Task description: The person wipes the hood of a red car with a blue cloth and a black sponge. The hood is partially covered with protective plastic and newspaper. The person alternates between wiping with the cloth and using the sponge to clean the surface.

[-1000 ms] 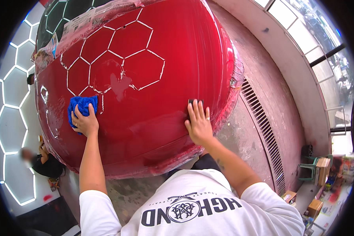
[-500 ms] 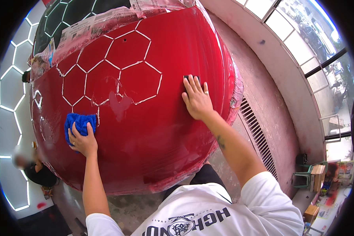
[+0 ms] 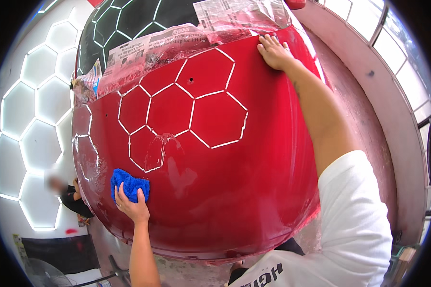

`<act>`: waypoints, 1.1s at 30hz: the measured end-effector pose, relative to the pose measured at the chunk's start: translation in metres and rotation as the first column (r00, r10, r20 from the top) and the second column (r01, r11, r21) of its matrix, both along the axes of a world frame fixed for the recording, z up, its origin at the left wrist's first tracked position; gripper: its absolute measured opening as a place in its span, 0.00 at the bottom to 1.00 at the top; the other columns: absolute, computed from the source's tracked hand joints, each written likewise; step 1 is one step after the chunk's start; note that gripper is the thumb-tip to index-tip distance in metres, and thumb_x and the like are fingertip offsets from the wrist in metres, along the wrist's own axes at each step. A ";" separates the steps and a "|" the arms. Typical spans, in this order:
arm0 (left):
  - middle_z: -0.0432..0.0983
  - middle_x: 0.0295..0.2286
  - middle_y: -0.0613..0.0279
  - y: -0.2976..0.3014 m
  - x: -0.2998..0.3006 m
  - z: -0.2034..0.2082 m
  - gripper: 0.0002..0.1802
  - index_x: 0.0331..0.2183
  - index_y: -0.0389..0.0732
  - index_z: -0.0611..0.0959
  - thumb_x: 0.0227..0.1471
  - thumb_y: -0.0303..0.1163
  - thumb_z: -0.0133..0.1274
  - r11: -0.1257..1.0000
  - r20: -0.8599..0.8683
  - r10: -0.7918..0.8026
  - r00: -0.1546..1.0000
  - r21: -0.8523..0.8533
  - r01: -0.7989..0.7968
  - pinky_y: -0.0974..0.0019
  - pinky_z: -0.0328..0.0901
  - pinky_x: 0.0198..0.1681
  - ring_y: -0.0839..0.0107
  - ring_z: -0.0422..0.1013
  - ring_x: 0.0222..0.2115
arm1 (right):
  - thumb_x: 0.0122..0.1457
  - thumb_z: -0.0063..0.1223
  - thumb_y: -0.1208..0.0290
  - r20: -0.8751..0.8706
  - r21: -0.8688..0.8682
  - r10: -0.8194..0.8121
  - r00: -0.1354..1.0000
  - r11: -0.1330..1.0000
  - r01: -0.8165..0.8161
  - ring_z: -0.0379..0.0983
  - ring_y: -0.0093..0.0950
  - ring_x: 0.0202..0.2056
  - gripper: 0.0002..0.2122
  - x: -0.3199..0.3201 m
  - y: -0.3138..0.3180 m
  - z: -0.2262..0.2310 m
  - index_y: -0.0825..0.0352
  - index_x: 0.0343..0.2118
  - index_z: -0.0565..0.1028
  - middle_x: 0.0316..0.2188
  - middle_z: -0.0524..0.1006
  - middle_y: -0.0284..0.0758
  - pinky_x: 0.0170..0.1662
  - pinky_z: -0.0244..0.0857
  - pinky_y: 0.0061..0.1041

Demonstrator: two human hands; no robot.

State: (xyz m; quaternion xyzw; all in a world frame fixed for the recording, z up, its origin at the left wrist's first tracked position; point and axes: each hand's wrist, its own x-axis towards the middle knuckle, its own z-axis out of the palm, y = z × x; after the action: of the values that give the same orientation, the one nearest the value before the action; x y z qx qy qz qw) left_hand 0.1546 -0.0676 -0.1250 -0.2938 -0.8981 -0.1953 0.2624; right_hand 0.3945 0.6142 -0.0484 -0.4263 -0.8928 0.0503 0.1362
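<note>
A glossy red car hood curves in front of me, with white hexagon reflections across its paint. Toward its near left part, my left hand grips a bunched blue microfiber cloth against the surface. My right hand lies flat high up on the far right of the hood, its arm stretched out. Beneath its fingers is a small black pad, almost wholly covered now. A paler, smeared patch shows on the paint near the middle.
Newspaper and pinkish plastic film mask the dark windshield beyond the hood. At the left, a person in dark clothes is close to the car, before a wall of hexagonal lights. A low wall and windows run along the right.
My right hand has slid away from me, up to the hood's far edge. My left hand still holds the cloth on the hood. The view has shifted, and the reflections with it.
</note>
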 end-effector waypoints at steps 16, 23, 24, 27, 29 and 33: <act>0.59 0.70 0.42 0.016 0.014 0.009 0.44 0.68 0.54 0.69 0.61 0.69 0.54 0.988 0.120 0.137 0.983 -0.095 -0.126 0.20 0.45 0.70 0.43 0.56 0.71 | 0.74 0.45 0.55 -0.036 -0.179 -0.005 0.999 0.984 -0.001 0.40 0.46 0.80 0.34 0.262 -0.601 -0.141 0.65 0.78 0.54 0.80 0.48 0.46 0.79 0.32 0.58; 0.58 0.70 0.44 0.017 0.010 0.003 0.45 0.69 0.56 0.68 0.60 0.68 0.57 0.991 0.105 0.116 0.988 -0.072 -0.109 0.20 0.43 0.70 0.45 0.55 0.72 | 0.74 0.44 0.55 -0.075 -0.123 -0.051 0.996 0.992 0.041 0.42 0.45 0.80 0.33 0.254 -0.575 -0.136 0.64 0.78 0.55 0.80 0.50 0.45 0.79 0.30 0.58; 0.58 0.70 0.44 0.014 0.007 0.000 0.45 0.69 0.56 0.68 0.60 0.67 0.57 0.992 0.096 0.116 0.989 -0.067 -0.110 0.20 0.43 0.70 0.45 0.55 0.72 | 0.75 0.43 0.55 -0.077 -0.101 -0.041 0.996 0.994 0.033 0.42 0.45 0.80 0.33 0.244 -0.548 -0.123 0.64 0.77 0.55 0.80 0.51 0.45 0.79 0.30 0.58; 0.59 0.70 0.44 0.004 0.005 -0.008 0.43 0.69 0.55 0.69 0.61 0.65 0.59 0.990 0.053 0.121 0.991 -0.072 -0.117 0.20 0.45 0.70 0.44 0.57 0.70 | 0.76 0.39 0.55 -0.062 -0.035 -0.019 0.998 0.999 0.016 0.45 0.46 0.79 0.31 0.204 -0.440 -0.089 0.65 0.76 0.57 0.78 0.53 0.46 0.78 0.36 0.60; 0.60 0.70 0.45 0.006 0.002 -0.013 0.41 0.68 0.55 0.70 0.61 0.63 0.59 0.992 0.025 0.112 0.993 -0.063 -0.110 0.22 0.47 0.70 0.44 0.59 0.70 | 0.77 0.37 0.54 -0.047 0.002 -0.008 0.999 1.000 0.008 0.45 0.46 0.79 0.30 0.173 -0.347 -0.070 0.65 0.75 0.58 0.78 0.54 0.46 0.77 0.39 0.61; 0.62 0.69 0.46 0.004 0.001 -0.012 0.41 0.67 0.52 0.71 0.59 0.55 0.64 0.997 0.026 0.057 0.998 -0.062 -0.055 0.27 0.48 0.70 0.44 0.61 0.69 | 0.78 0.30 0.50 0.000 -0.017 -0.013 1.000 1.000 0.013 0.43 0.44 0.80 0.30 0.105 -0.174 -0.042 0.62 0.76 0.57 0.79 0.51 0.43 0.78 0.38 0.61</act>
State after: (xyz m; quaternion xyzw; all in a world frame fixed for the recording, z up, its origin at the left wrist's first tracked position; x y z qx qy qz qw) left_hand 0.1559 -0.0638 -0.1370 -0.2739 -0.9151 -0.1644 0.2462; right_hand 0.4998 0.4399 -0.0906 -0.4332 -0.8896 0.0573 0.1330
